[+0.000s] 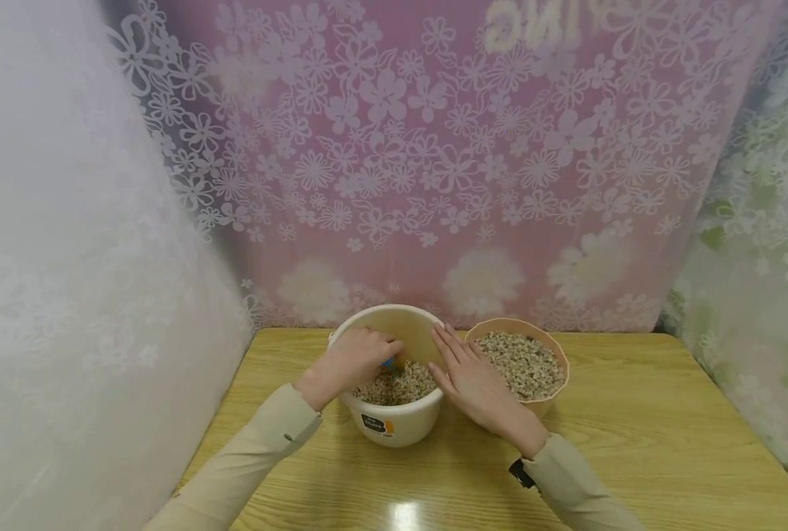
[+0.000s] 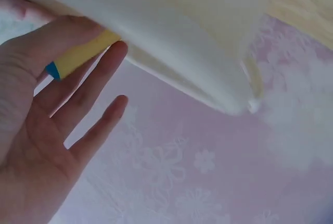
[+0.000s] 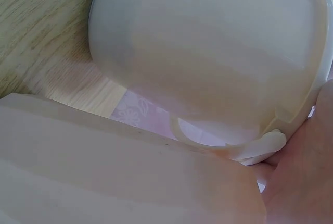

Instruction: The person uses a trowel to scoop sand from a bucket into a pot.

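Note:
A white bucket (image 1: 413,428) stands on the table with small mixed gravel-like grains (image 1: 410,383) in its lower part. My left hand (image 1: 350,361) reaches over the left rim into it. Its thumb and fingers hold a yellow handle (image 2: 86,53) with a blue end; a bit of blue (image 1: 388,362) shows below the fingers in the head view, the rest of the tool hidden. My right hand (image 1: 473,380) rests with straight fingers on the bucket's right rim, close to the handle joint (image 3: 270,143) in the right wrist view.
A peach pot (image 1: 500,323) with a scalloped rim, full of similar grains (image 1: 522,365), stands just right of the bucket, partly behind my right hand. Flowered curtains (image 1: 400,169) enclose the wooden table (image 1: 646,428) at the back and sides.

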Demonstrator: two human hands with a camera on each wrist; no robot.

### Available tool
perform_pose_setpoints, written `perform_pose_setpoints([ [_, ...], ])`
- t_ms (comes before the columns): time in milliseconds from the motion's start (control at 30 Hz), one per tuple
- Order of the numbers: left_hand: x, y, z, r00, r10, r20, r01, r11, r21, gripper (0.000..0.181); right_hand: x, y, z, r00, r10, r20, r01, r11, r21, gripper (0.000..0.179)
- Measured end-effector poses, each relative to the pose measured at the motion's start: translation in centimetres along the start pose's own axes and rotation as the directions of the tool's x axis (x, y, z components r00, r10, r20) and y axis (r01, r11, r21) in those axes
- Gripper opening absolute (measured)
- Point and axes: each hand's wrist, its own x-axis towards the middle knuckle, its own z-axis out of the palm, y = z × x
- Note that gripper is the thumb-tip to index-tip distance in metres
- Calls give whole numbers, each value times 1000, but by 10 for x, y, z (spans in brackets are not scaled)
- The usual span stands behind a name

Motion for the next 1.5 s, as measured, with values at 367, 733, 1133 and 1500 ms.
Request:
perform_pose_setpoints([
  [367,-3,-8,3,999,-30,31,16,921,390,21,0,0,1,1000,-15,-7,15,999,31,63],
  [733,-2,-18,17,997,-74,28,47,839,543,15,2,-1,4,1000,-20,-9,20,999,50,63],
  [1133,-10,-25,2,987,-161,-5,154,936,317,15,-1,1,4,1000,-19,-12,19,999,50,63],
  [1500,-11,-18,2,977,-190,101,197,978,-69,13,-1,1,2,999,-22,-24,23,998,59,62],
])
